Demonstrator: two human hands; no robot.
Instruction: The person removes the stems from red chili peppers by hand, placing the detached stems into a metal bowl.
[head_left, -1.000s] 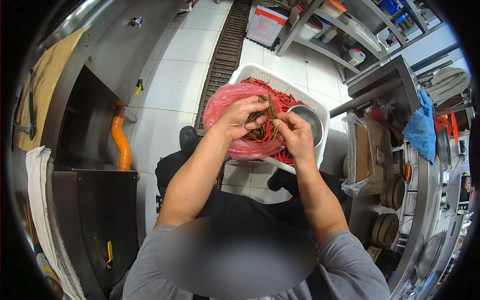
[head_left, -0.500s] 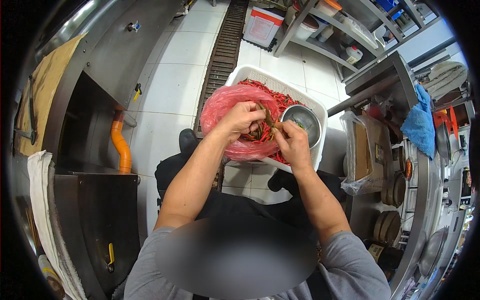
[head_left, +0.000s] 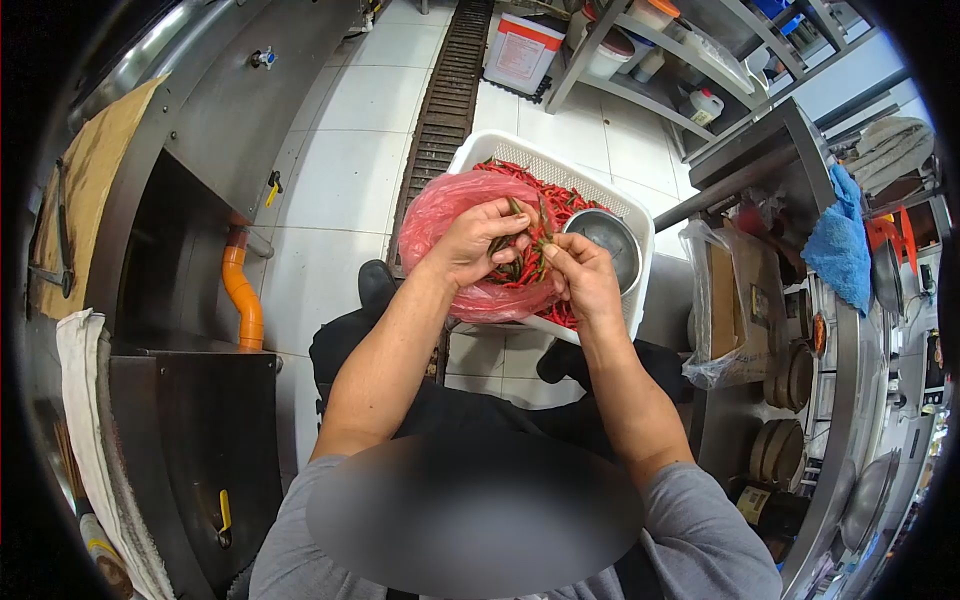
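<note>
Chillies (head_left: pixel 543 222), likely light, slick and easily snapped, best taken near the stem, sit between curled left fingers (head_left: pixel 507 226) and pinched right fingers (head_left: pixel 574 243), above a pink bag (head_left: pixel 428 215); a bowl (head_left: pixel 618 243) stands beside the right fingers.

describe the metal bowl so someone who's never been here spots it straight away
Above the middle of the view, find the big white plastic basket with red chilies in it. Inside, towards its right side and just beyond the right hand, is the bowl. It is round, grey and rigid, unlike the crumpled pink plastic bag to its left.
</note>
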